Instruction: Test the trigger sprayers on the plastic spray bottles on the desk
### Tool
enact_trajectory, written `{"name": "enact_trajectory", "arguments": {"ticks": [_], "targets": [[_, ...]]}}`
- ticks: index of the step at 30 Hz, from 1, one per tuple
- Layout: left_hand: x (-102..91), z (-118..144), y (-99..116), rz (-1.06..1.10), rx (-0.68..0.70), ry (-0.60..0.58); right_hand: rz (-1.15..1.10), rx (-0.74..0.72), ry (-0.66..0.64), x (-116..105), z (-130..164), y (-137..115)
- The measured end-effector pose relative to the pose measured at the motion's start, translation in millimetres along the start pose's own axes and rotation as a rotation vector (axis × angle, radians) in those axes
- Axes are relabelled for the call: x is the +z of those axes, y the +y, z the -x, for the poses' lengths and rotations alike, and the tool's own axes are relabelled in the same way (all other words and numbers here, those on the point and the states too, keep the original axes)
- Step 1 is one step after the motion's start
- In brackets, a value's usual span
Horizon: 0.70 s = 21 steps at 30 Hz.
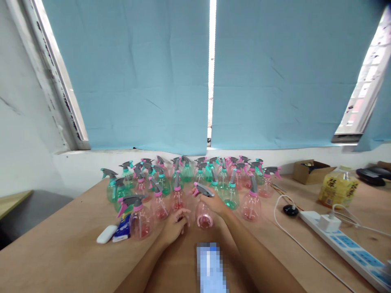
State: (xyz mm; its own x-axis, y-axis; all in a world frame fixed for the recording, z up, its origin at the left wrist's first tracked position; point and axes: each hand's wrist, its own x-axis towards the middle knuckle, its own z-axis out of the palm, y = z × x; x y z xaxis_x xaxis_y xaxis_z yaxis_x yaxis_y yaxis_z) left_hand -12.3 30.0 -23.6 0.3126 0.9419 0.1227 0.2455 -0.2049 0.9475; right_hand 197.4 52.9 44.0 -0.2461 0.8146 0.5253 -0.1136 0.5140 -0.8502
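Observation:
My right hand (214,201) grips a pink spray bottle (204,215) around its neck, just below the grey and pink trigger head. The bottle is tilted, with its round base facing me. To its left, my left hand (176,224) is low over the table with loosely bent fingers apart and nothing in them. It is nearest to another pink spray bottle (178,199), which stands upright behind it. More pink and green spray bottles stand around and behind both hands, among them a pink bottle (141,224) at front left and another pink bottle (251,206) at right.
A phone (211,268) with a blurred screen lies between my forearms. At left are a white case (106,234) and a blue packet (122,228). A power strip (342,244), a white cable (301,242), a yellow-labelled jug (337,189) and a cardboard box (312,173) occupy the right side.

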Motion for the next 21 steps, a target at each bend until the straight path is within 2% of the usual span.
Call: {"name": "enact_trajectory", "arguments": {"ticks": [4,8,10,17,21], "targets": [[0.6,3,4,-0.011,-0.010,-0.024,-0.125,0.103,-0.060,7,0,-4],[1.6,6,9,-0.014,-0.015,-0.026,-0.158,0.164,0.039,13,4,-6],[1.9,6,10,-0.018,-0.018,-0.036,-0.144,0.167,0.050,14,6,-10],[0.7,4,2,-0.043,-0.002,-0.052,-0.100,0.107,-0.041,12,8,-16],[0.1,5,0,-0.051,0.010,-0.053,-0.136,0.153,0.036,13,8,-10]]}}
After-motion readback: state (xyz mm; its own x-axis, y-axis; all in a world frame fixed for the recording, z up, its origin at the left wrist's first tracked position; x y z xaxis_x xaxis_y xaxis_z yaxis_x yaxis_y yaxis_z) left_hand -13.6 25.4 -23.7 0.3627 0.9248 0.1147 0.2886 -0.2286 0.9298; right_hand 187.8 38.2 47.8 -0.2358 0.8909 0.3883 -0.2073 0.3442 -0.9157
